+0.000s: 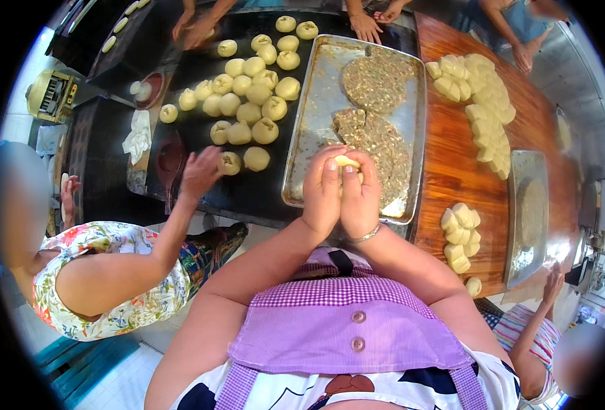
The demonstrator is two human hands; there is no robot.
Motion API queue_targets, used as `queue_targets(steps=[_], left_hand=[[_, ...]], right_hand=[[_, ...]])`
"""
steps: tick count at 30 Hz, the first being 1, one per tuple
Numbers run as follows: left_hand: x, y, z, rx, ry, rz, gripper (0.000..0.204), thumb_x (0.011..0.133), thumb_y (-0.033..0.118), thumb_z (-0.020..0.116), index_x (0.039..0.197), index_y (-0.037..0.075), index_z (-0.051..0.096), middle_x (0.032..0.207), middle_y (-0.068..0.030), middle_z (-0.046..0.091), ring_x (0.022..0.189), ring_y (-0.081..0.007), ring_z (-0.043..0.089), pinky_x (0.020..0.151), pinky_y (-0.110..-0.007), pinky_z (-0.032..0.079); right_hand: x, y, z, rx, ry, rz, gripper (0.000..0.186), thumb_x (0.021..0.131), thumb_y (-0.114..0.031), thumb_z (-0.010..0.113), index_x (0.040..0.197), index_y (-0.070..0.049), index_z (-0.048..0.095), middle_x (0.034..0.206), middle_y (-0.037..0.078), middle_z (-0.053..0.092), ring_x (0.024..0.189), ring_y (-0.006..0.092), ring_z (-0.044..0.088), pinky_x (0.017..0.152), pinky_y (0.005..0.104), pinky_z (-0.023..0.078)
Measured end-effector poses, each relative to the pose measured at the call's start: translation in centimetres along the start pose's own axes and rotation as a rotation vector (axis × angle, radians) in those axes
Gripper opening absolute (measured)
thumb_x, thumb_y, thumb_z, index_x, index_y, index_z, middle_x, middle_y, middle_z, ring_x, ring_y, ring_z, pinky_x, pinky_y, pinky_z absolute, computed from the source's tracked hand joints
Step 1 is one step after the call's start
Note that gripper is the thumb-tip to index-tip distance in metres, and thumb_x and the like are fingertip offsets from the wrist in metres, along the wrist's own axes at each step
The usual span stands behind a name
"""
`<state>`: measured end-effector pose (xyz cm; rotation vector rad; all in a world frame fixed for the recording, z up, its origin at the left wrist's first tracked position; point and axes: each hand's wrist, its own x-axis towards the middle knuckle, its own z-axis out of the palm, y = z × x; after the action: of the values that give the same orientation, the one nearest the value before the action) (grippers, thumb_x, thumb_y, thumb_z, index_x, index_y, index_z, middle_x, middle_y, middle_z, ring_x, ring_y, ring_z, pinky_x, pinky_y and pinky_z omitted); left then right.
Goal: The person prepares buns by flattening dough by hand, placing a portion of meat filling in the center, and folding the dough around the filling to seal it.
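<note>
Both forearms raised from the near edge, wrists pressed side by side. Left hand (323, 195) and right hand (360, 195) upright, backs toward the camera, fingers curled in narrow around a small pale dough piece (345, 162). Only the dough's top showing between the fingertips, the rest hidden inside the palms. A thin metal bracelet (366, 236) round the right wrist.

Just beyond the hands, a dull, smeared metal tray (316, 109), rectangular with rounded corners, bearing flat rough patties of speckled brown-green filling (377, 82). Left of it, on a black surface (200, 68), smooth round dough balls (248, 96), soft and matte, many pinched at the top. Right of the tray, a glossy reddish wooden table (453, 164) with cream dough chunks (480, 96) heaped far and a smaller stack near.

At left, a co-worker's hand (201, 172) lifted by a dough ball, fingers blurred. More hands at the far edge, cut off by the rim.
</note>
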<state>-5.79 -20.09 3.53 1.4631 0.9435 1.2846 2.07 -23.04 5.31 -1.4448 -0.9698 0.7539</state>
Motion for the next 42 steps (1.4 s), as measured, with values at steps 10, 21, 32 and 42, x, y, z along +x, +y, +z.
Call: queue_targets(steps=[10, 21, 32, 42], left_hand=[[-0.3, 2.4, 0.1, -0.271, -0.066, -0.234, 0.051, 0.105, 0.041, 0.038, 0.132, -0.002, 0.047, 0.130, -0.0150, 0.052, 0.121, -0.0233, 0.051, 0.104, -0.036, 0.040], [2.9, 4.2, -4.7, -0.216, -0.625, -0.260, 0.104, 0.065, 0.017, 0.092, 0.147, 0.003, 0.029, 0.136, -0.0121, 0.049, 0.125, -0.0198, 0.048, 0.105, -0.034, 0.039], [2.2, 5.5, -2.5, 0.295, -0.587, 0.259, 0.062, 0.065, 0.031, 0.086, 0.118, 0.010, 0.060, 0.127, -0.0080, 0.060, 0.132, -0.0336, 0.045, 0.116, -0.053, 0.017], [0.5, 6.0, -2.0, 0.267, -0.358, 0.228, 0.050, 0.077, 0.030, 0.076, 0.116, 0.002, 0.061, 0.123, -0.0138, 0.061, 0.134, -0.0374, 0.038, 0.112, -0.052, 0.023]], right_hand=[[1.3, 0.9, -3.4, 0.138, -0.333, -0.146, 0.032, 0.098, -0.025, 0.052, 0.123, -0.005, 0.049, 0.114, 0.010, 0.054, 0.104, 0.0191, 0.052, 0.094, 0.0327, 0.043], [2.2, -1.7, -4.6, 0.157, -0.481, -0.248, 0.060, 0.103, -0.055, 0.024, 0.120, -0.005, 0.052, 0.136, 0.015, 0.040, 0.122, 0.0235, 0.046, 0.104, 0.0410, 0.038], [1.0, -4.9, -5.4, 0.648, -0.615, 0.463, 0.052, 0.098, -0.039, 0.054, 0.133, -0.002, 0.045, 0.125, 0.010, 0.055, 0.116, 0.0184, 0.057, 0.099, 0.0324, 0.046], [-0.4, -2.3, -5.7, 0.564, -0.468, 0.399, 0.056, 0.106, -0.046, 0.028, 0.142, -0.003, 0.034, 0.130, 0.013, 0.051, 0.119, 0.0222, 0.055, 0.097, 0.0336, 0.048]])
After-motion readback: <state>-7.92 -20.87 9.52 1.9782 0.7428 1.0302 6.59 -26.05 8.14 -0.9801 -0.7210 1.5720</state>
